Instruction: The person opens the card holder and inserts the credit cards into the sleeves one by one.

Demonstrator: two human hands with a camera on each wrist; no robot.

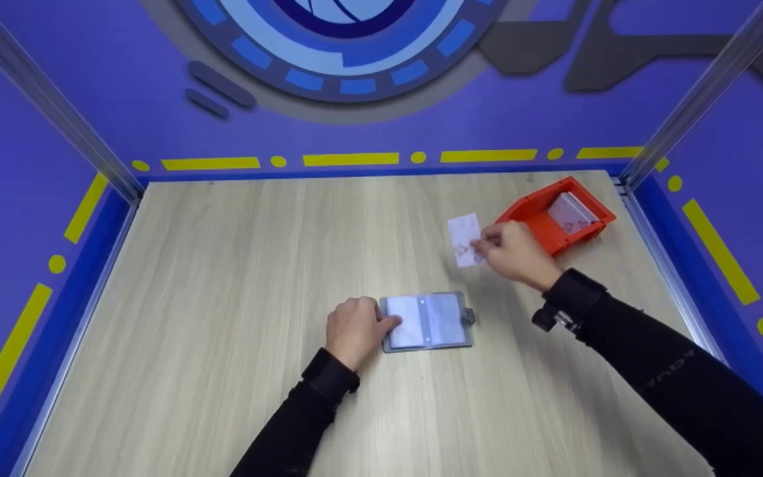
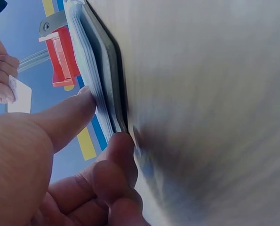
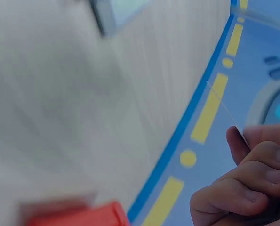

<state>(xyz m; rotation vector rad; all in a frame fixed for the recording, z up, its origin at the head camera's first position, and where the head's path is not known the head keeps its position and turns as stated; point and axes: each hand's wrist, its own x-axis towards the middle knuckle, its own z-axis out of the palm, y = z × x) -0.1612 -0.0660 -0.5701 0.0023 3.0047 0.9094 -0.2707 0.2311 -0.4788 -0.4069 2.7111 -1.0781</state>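
An open card holder point(image 1: 426, 321) with clear sleeve pages and a grey cover lies on the table. My left hand point(image 1: 356, 329) grips its left edge, thumb on top of the pages and fingers at the cover's edge, as the left wrist view shows. My right hand point(image 1: 514, 252) pinches a white card point(image 1: 464, 240) with a faint pinkish print between thumb and fingers, raised above the table. In the right wrist view the card point(image 3: 223, 106) appears edge-on as a thin line. Beside the right hand stands a red bin point(image 1: 554, 218) holding a stack of similar cards point(image 1: 571, 213).
The wooden table point(image 1: 222, 285) is bounded by blue-purple panels point(image 1: 381, 132) with yellow marks at the back and both sides. Metal corner posts point(image 1: 693, 93) rise at the back. A small metal clasp point(image 1: 468, 316) sticks out from the holder's right side.
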